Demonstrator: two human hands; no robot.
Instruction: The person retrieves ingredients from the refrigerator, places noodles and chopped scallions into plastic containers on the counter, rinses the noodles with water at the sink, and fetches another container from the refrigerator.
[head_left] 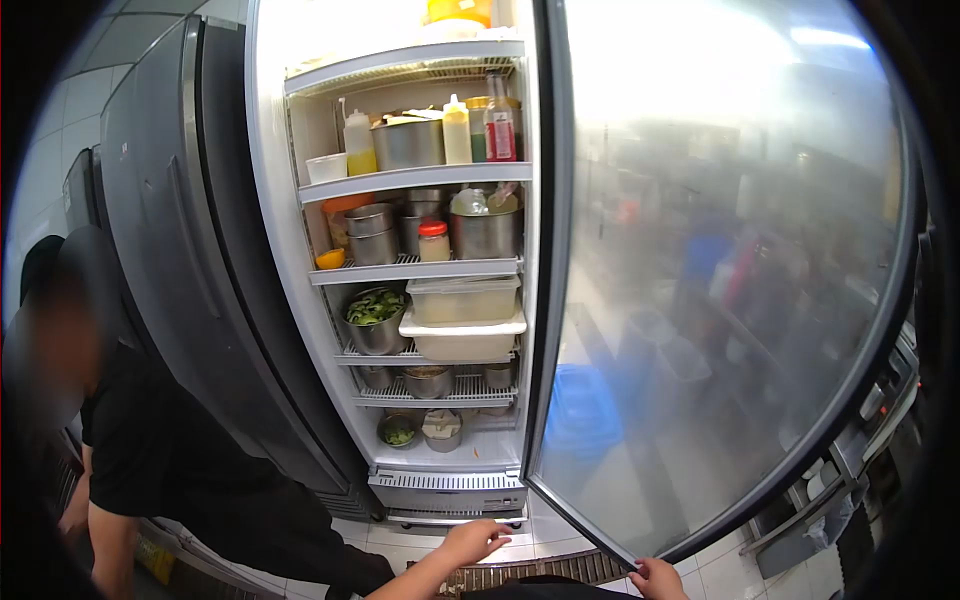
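My right hand [657,578] is closed on the lower corner of a glass fridge door [720,250], which stands swung out to the right. The door's glass is fogged. In front of the fridge's base, my left hand [478,540] hovers with its fingers loosely apart and nothing in them. The upright fridge [410,183] shows its lit shelves. On them are squeeze bottles [456,130], a metal pot [486,228], a red-lidded jar [433,241], stacked plastic tubs [463,325] and a pot of cut green vegetables [375,315].
A co-worker [190,470] in black leans at the left, close to a dark closed fridge [180,190]. Below my hands a floor drain grate [540,572] crosses the white tiles. Metal kitchen equipment [815,510] stands at the far right, beyond the door.
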